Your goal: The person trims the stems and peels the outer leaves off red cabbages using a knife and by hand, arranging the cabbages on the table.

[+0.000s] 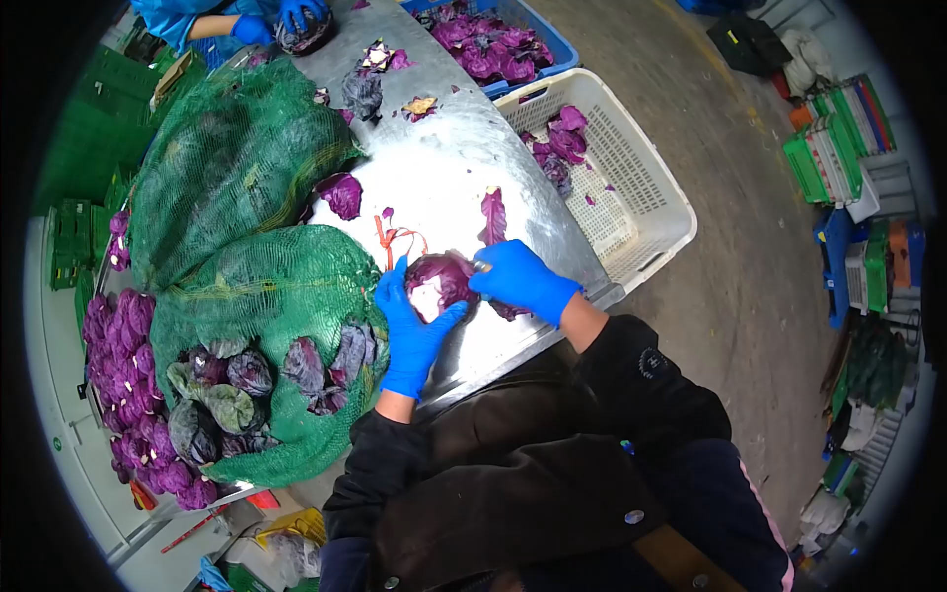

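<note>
My left hand point(412, 331), in a blue glove, is wrapped round the left side of a purple cabbage point(452, 278) whose pale cut stem end shows. At the cabbage's right side my right hand point(525, 281), also gloved in blue, is closed on what looks like a small knife point(481, 266), mostly hidden by the fist. A loose purple leaf point(492, 215) lies on the metal table point(449, 158) just beyond my hands. Near the cabbage is a red tie point(400, 237). Another purple cabbage piece point(340, 195) rests farther left.
Green net sacks point(296, 257) of cabbages fill the left side, with trimmed purple cabbages point(123, 345) heaped beyond. A white basket point(666, 212) and a blue crate point(562, 49), both with purple leaves, stand along the right edge. A co-worker's gloved hands point(254, 30) hold a cabbage at the far end.
</note>
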### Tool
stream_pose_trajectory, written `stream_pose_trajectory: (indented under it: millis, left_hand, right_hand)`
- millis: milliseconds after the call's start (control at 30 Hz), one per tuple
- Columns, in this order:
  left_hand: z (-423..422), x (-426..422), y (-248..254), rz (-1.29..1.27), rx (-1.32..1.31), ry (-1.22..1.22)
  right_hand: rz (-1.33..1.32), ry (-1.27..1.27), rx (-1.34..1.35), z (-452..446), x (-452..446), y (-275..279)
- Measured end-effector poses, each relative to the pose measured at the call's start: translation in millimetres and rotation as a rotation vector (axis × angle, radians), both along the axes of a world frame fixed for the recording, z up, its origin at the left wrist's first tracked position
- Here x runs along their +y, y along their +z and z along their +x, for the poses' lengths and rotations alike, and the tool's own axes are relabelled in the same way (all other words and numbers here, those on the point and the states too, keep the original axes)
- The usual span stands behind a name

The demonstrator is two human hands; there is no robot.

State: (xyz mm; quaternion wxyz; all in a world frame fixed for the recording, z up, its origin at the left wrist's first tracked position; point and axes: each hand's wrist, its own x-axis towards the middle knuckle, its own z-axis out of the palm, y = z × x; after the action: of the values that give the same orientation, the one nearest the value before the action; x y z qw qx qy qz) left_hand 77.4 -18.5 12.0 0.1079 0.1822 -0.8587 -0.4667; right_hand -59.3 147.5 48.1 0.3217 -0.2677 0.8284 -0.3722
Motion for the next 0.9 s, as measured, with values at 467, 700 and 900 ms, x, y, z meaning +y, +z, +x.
stream_pose_trajectory:
  millis: [467,700,900]
  left_hand:
    - [-8,13,4,0.249,0.019,-0.092]
    - [-14,23,3,0.113,-0.011,-0.010]
    - [8,15,-2,0.204,0.095,-0.025]
  right_hand:
    - [-0.144,-0.134,0.084,15,8,-18]
    - [-0.052,-0.150,0.147,7,-5,-22]
    - [-0.024,-0.133,0.191,2,-13,-28]
